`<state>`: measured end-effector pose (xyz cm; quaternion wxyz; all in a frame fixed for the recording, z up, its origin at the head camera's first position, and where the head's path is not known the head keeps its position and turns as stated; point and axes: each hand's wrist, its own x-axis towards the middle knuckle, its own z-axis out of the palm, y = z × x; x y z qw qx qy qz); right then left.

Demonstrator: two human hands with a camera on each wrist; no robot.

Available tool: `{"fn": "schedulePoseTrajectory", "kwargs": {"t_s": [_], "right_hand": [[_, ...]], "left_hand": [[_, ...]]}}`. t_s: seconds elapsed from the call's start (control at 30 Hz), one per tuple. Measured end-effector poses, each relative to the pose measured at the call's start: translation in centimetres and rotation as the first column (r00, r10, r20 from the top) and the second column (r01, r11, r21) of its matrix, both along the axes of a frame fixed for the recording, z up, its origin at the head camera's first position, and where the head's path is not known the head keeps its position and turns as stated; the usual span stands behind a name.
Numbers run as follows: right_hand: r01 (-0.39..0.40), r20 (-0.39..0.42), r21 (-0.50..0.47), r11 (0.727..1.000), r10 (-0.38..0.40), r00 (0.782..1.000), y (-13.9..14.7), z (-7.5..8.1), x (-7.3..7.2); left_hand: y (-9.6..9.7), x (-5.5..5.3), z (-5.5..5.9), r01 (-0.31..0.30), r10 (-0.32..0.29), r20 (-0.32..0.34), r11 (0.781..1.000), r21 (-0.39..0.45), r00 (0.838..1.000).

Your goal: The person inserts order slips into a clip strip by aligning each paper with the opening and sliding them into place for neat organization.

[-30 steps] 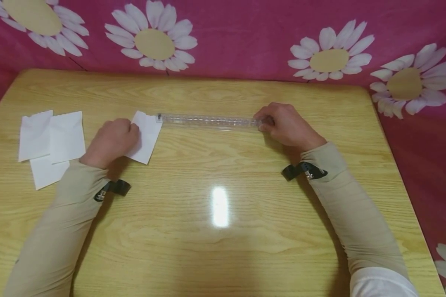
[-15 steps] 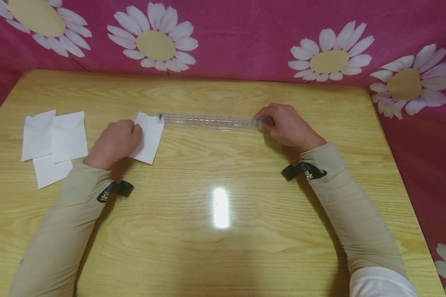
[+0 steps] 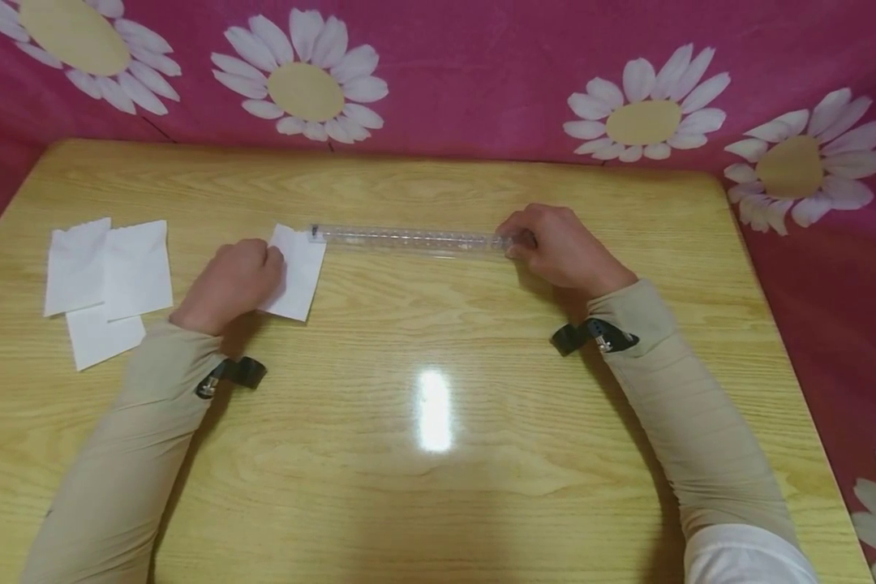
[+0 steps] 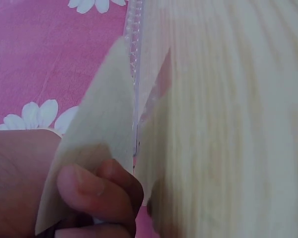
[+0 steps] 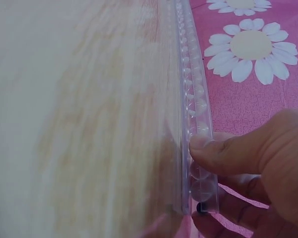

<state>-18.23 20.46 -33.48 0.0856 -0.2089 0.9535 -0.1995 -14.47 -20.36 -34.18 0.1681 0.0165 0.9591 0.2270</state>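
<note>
In the head view, my right hand (image 3: 555, 246) holds the right end of a long, clear plastic strip (image 3: 409, 238) lying across the far part of the table. Round, see-through bumps or balls run along the strip (image 5: 189, 94) in the right wrist view, with a small dark spot at the near end; my thumb presses its side there. My left hand (image 3: 229, 284) pinches a small white sheet of paper (image 3: 299, 276) between thumb and curled fingers. The paper (image 4: 102, 114) stands tilted in the left wrist view. Its upper right corner overlaps the strip's left end.
Several more white papers (image 3: 137, 272) lie overlapping on the wooden table (image 3: 482, 349) at the left. Behind the table hangs a pink cloth (image 3: 474, 73) with large white daisies. A bright light reflection shows on the tabletop.
My left hand and the paper have shifted slightly right, so the paper now reaches a little past the strip's left end. My right hand and the strip have stayed nearly still.
</note>
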Motion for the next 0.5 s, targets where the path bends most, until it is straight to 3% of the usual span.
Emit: {"fn": "schedulePoseTrajectory", "kwargs": {"t_s": [0.5], "right_hand": [[-0.003,-0.008,0.001,1.000,0.003,1.000,0.12,0.02,-0.02]], "left_hand": [[0.64,0.15,-0.05,0.004,-0.004,0.049,1.000,0.012,0.999]]}}
